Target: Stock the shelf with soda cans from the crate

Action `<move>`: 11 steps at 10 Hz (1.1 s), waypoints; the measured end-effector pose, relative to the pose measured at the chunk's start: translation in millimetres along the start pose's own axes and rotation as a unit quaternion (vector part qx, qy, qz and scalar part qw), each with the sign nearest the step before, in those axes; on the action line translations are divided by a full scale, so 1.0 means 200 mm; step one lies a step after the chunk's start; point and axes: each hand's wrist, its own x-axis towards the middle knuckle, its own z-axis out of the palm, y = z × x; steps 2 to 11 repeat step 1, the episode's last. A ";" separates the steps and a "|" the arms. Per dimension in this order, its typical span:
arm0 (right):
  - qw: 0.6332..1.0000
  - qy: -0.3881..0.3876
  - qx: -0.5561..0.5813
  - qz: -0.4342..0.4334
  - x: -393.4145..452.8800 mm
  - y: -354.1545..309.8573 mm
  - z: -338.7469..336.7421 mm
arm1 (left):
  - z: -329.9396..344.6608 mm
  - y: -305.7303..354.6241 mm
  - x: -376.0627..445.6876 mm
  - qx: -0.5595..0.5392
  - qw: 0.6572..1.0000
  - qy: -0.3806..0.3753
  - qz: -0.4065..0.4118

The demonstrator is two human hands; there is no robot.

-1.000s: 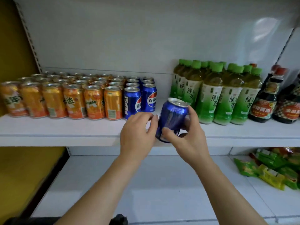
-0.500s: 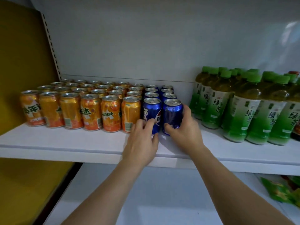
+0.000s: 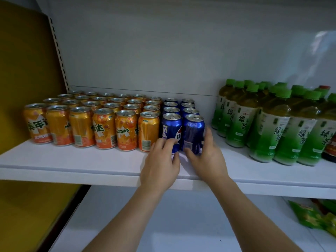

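Orange cans [image 3: 103,128]: six in the front row near the shelf [image 3: 72,160] front edge; rows behind, total unclear.
Blue cans [image 3: 171,132]: two columns, four each.
Left hand [image 3: 160,166]: fingers curled against the left front blue can.
Right hand [image 3: 209,157]: thumb and fingers curled round the right front blue can [image 3: 193,133].
Green bottles [image 3: 269,128]: right side, count unclear.
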 end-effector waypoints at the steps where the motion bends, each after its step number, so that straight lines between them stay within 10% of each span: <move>1: 1.000 0.013 -0.026 -0.008 -0.13 -0.02 -0.04 | -0.03 0.03 -0.01 -0.104 0.993 0.039 -0.043; 11: 1.000 0.013 -0.026 -0.008 -0.13 -0.02 -0.04 | -0.03 0.03 -0.01 -0.104 0.993 0.039 -0.043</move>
